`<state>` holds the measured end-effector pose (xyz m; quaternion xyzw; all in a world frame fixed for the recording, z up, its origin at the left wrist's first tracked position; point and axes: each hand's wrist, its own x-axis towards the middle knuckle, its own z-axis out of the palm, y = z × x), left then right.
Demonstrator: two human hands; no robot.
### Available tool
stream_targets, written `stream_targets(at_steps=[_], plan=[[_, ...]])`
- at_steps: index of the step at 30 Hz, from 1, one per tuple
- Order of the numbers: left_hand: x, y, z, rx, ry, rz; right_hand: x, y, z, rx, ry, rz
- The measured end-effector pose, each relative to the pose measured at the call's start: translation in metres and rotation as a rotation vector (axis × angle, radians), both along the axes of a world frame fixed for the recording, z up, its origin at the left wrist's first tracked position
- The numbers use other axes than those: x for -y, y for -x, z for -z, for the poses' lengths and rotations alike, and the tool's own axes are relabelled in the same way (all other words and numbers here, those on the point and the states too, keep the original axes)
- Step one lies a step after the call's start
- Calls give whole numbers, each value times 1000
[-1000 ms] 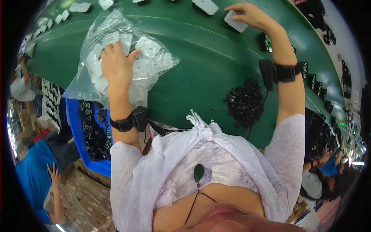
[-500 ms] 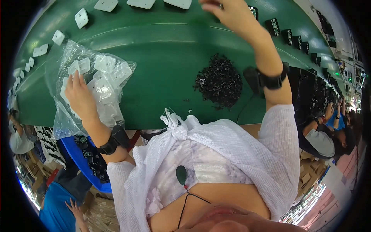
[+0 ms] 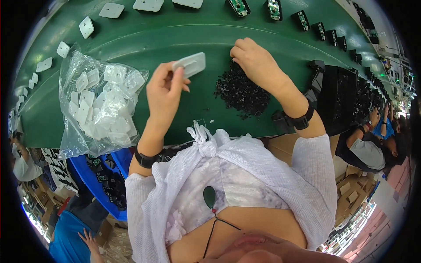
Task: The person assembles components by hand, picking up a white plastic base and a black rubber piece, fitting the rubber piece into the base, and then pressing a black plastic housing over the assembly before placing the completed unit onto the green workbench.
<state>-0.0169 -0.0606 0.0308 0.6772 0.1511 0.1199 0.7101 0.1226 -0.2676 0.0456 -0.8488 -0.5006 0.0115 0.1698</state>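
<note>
My left hand (image 3: 163,90) is closed on a translucent white plastic cover (image 3: 194,65), a flat piece with rounded corners, held above the green table. To its left, an opened clear plastic bag (image 3: 70,142) lies with several similar covers (image 3: 87,97) inside. My right hand (image 3: 256,63) is at the far edge of a heap of small black parts (image 3: 241,93). Its fingers are pinched together, pointing down toward the heap, and whatever may be between them is hidden.
White covers (image 3: 148,4) line the far left of the green table (image 3: 188,101). Black housings with green circuit boards (image 3: 274,9) line the far right. A black bin (image 3: 335,98) stands at right, and a blue bin (image 3: 83,175) of dark parts at lower left. Other people are at both sides.
My left hand has left the bag and moved right, now carrying a white cover. My right hand has come back from the far row of housings to the black heap.
</note>
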Motion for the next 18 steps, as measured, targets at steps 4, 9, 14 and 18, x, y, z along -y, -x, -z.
stream_targets(at_steps=[4,9,14,18], plan=[[5,-4,3,-72,204,48,-11,8,-9,113,172,-85],[5,-4,-1,-35,212,22,-4,3,-10,24,96,-63],[6,-2,-8,3,118,-20,-13,19,-34,-428,-139,151],[9,-6,-14,96,-165,41,-29,37,-30,-1175,-700,360]])
